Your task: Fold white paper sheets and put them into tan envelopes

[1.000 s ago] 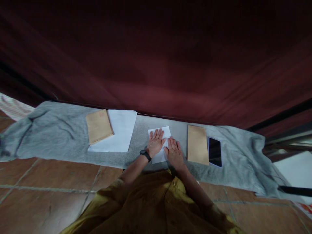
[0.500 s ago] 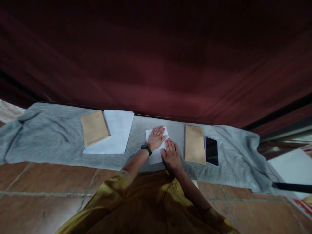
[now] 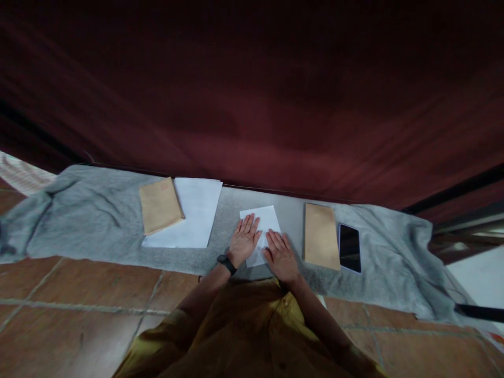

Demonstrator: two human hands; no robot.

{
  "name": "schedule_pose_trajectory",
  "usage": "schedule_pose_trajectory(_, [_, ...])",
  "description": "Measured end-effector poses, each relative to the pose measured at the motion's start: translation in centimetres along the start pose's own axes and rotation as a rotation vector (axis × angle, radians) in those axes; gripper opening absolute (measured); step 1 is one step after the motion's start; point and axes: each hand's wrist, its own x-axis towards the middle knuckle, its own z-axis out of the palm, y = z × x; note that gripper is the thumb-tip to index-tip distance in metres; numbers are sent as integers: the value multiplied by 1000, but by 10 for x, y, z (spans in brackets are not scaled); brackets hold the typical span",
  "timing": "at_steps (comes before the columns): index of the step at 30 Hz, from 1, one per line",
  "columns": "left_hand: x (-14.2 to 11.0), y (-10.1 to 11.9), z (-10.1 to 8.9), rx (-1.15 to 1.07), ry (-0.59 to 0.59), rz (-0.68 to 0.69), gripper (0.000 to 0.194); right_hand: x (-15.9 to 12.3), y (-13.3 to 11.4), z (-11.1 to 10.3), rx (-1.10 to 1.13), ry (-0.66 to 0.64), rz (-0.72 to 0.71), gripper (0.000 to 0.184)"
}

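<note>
White paper [image 3: 266, 218] held flat
Left hand [image 3: 243, 243] is laid open on its left side, right hand [image 3: 282, 258] open over its right edge — pressure is best kept even.

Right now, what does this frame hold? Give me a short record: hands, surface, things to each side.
Left hand: flat, palm down, across the left edge of a small white sheet
Right hand: palm down, fingers over the sheet's right edge
Surface: grey cloth, rumpled at both ends
Left side: brown paper stack partly over larger white paper
Right side: brown rectangle, then phone, screen dark
</note>
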Motion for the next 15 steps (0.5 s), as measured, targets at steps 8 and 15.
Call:
schedule_pose_trajectory(8, [-13,-14,-14,11,-22,45,57,-26,0,-10,21,-69,-177,53])
schedule_pose_trajectory(15, [-69,-14,-20,-34,-117,245,54,-38,1,-9,43,-30,-165,50])
